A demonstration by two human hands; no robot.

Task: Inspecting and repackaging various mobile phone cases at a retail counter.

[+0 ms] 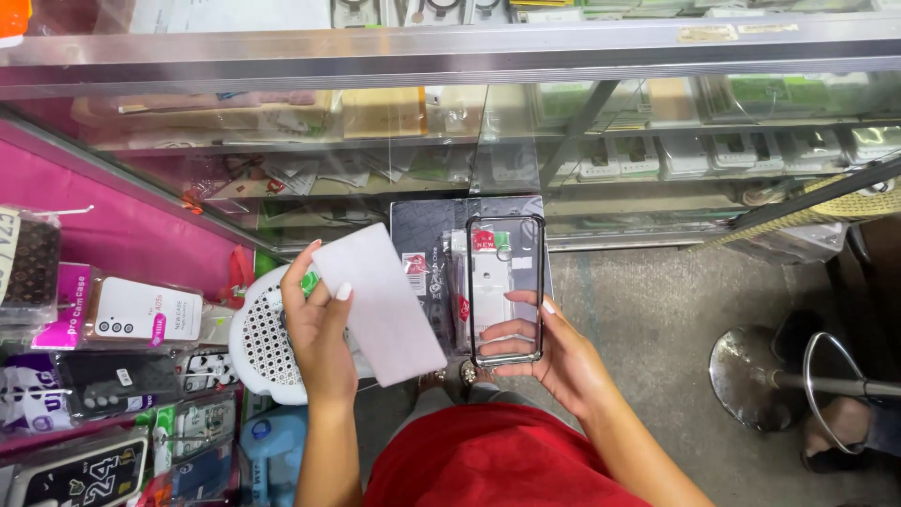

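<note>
My left hand holds a flat white card insert, tilted, by its lower left edge. My right hand grips a clear phone case with a black rim upright from its lower right side. Behind both, a stack of packaged phone cases leans against the glass counter. My red clothing fills the bottom of the view.
A glass display counter with shelves of packaged accessories spans the top. A pink wall rack of hanging phone cases is on the left. A white perforated stool stands under my left hand. A metal stool base and someone's foot are right.
</note>
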